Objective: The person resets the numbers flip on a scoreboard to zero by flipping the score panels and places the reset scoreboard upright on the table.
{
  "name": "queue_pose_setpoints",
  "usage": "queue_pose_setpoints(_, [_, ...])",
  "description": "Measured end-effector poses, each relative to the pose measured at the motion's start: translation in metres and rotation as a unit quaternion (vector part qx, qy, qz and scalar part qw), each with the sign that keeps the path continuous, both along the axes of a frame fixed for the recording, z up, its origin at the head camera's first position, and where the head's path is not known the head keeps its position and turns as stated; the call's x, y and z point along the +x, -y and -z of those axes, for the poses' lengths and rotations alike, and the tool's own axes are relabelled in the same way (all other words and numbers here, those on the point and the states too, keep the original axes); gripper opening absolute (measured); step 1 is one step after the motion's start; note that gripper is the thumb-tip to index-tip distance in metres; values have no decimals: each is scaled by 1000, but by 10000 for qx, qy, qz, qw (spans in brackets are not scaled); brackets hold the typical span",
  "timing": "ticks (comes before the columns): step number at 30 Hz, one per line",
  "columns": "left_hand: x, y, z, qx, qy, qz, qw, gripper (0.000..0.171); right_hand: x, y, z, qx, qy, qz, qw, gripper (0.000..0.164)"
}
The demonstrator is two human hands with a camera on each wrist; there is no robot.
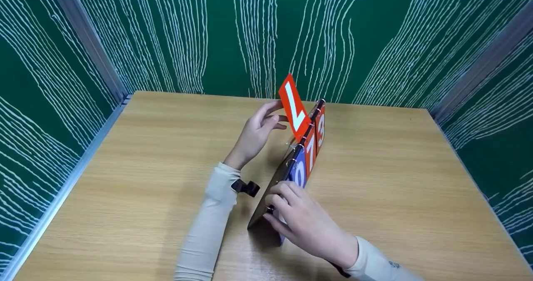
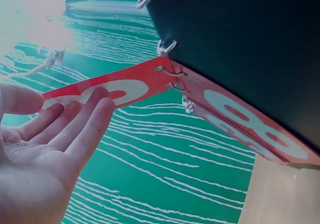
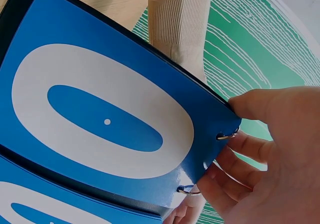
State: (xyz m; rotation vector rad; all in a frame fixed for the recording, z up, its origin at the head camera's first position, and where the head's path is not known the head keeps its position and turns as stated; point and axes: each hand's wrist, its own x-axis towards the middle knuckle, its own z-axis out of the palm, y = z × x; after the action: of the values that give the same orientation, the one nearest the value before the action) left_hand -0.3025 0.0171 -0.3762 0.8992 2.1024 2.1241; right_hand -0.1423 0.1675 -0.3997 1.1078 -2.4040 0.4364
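Observation:
A flip scoreboard (image 1: 313, 141) stands on the wooden table (image 1: 395, 181), showing red cards 7 and 3 and blue cards at its near end. My left hand (image 1: 275, 116) reaches behind it, and its straight fingers (image 2: 82, 126) lift a red number card (image 1: 294, 108) that hangs from the metal rings (image 2: 167, 46) on the black board (image 2: 250, 44). My right hand (image 1: 278, 200) grips the near top edge of the scoreboard. In the right wrist view my thumb (image 3: 260, 106) presses the corner of the blue 0 card (image 3: 100, 114), with the fingers curled behind it.
Green walls with white wavy lines (image 1: 208, 35) enclose the table on the left, back and right. Bare wood lies to the left (image 1: 145, 156) and right of the scoreboard. My left sleeve (image 3: 177, 24) runs behind the board.

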Motion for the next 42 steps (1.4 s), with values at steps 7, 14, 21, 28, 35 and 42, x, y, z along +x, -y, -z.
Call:
queue_pose_setpoints(7, [1,-10,5,-160,216,164,9995,47,0,0,0,-57,-56,-46,10000,20])
queue_pose_setpoints(14, [2,-16,7,-283,184,269,9991,45,1,0,0,-10,-66,-15,10000,20])
queue_pose_setpoints(21, [4,-22,9,-456,175,407,9980,44,0,-1,-1,-14,-116,-44,9999,19])
queue_pose_setpoints(28, [7,-28,11,-626,246,588,9960,43,0,0,0,-4,-152,-50,9999,20])
queue_pose_setpoints(35, [7,-33,13,-1079,183,672,9917,45,-2,0,0,35,-200,-32,9998,21])
queue_pose_setpoints(42, [8,-34,13,-1165,200,787,9899,44,0,-1,-1,83,-58,13,9999,18])
